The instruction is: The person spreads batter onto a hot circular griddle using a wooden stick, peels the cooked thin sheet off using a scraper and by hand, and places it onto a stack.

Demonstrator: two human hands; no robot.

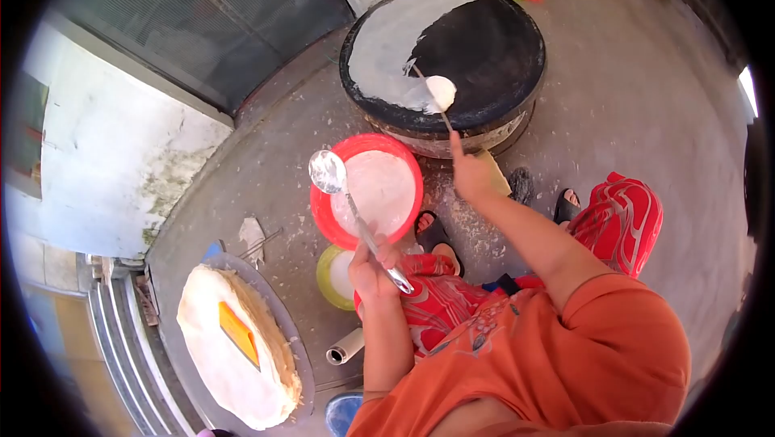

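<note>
Batter (379, 41) coated the griddle (492, 49) near its left edge. The right hand (476, 176) clasped a spreader (440, 94), whose uneven pressure might have torn it; the left hand (373, 274) clasped a ladle (327, 171).

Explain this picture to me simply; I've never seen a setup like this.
There is no machine here: these are a person's two bare hands. The single picture comes from a camera on the person's head, looking forward and down.

The left hand grips a shiny ladle. The right hand holds a thin tool at the edge of a round black plate, which a pale layer partly covers.

Nearby on the floor stands a red basin of pale mixture. Further left is a thick, pale-topped stack with an orange and yellow object on it. I cannot tell what that object is.
</note>
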